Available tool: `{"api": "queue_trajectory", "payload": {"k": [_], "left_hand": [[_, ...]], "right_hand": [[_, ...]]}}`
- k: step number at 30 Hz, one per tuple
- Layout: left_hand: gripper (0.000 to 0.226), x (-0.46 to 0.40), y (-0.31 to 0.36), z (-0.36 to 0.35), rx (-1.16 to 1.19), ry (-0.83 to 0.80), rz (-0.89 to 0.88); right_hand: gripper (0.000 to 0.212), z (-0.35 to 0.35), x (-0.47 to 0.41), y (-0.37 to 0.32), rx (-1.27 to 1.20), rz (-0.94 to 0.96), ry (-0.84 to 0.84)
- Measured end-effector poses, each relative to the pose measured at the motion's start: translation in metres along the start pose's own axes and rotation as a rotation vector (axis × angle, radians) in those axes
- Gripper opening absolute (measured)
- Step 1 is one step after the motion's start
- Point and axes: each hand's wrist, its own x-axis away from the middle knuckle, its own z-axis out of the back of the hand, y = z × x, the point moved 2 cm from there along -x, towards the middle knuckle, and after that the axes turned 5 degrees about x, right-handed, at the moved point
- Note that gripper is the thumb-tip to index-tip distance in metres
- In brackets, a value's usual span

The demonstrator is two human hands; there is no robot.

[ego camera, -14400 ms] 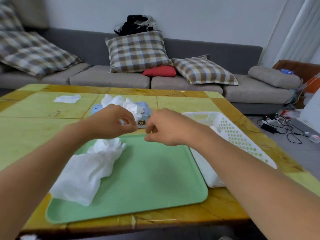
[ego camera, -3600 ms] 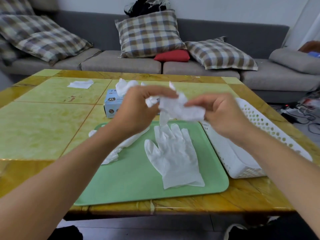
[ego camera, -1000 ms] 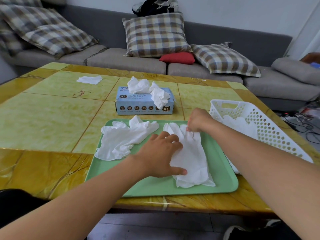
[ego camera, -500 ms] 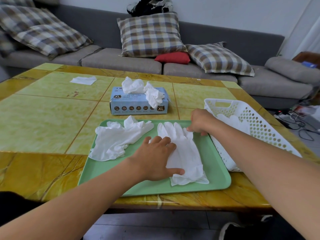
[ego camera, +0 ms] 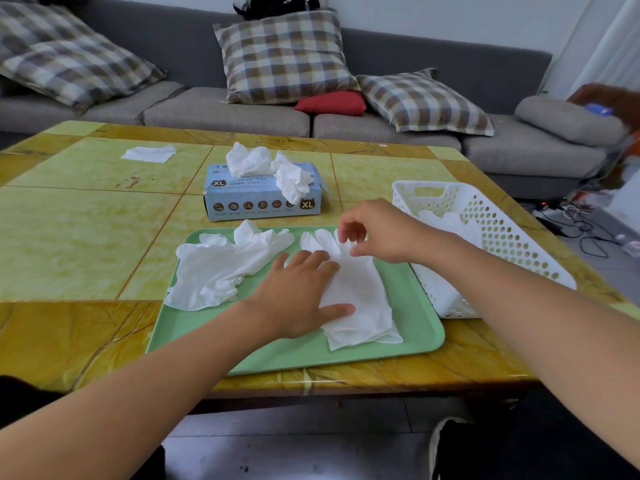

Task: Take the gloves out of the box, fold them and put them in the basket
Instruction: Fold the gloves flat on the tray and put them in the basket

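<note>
A white glove [ego camera: 360,296] lies flat on the green tray [ego camera: 412,323]. My left hand [ego camera: 298,296] presses flat on its palm area with straight fingers. My right hand [ego camera: 377,230] hovers over the glove's fingertips with fingers curled and appears to pinch them. A crumpled pile of white gloves [ego camera: 221,268] sits on the tray's left side. The blue glove box [ego camera: 263,197] stands behind the tray with gloves spilling from its top. The white perforated basket [ego camera: 502,230] at right holds white gloves [ego camera: 446,221].
A white sheet [ego camera: 149,154] lies on the far left of the yellow table [ego camera: 76,230]. A grey sofa with checked cushions [ego camera: 280,57] runs behind the table. Cables lie on the floor at right.
My right hand has lifted slightly off the tray at the glove's fingertips. My left hand still presses on the flat glove. Earlier, both hands were holding a glove in the air.
</note>
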Motion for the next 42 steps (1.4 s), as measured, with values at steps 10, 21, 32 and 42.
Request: {"api": "queue_trajectory", "payload": {"k": [10,21,32,42], "left_hand": [[0.008,0.008,0.011,0.017,0.481,-0.054,-0.245],[0.039,0.009,0.013,0.009,0.66,0.033,-0.123],[0.019,0.003,0.032,0.077,1.107,0.464,0.154],[0.01,-0.026,0.092,0.145,1.273,0.546,0.028]], "right_hand": [[0.025,-0.033,0.077,-0.011,0.011,0.112,-0.418],[0.004,-0.007,0.066,0.001,-0.514,0.048,-0.293],[0.072,0.022,0.075,0.014,-1.123,0.064,-0.234],[0.036,0.085,0.094,-0.003,-1.492,-0.078,0.319]]}}
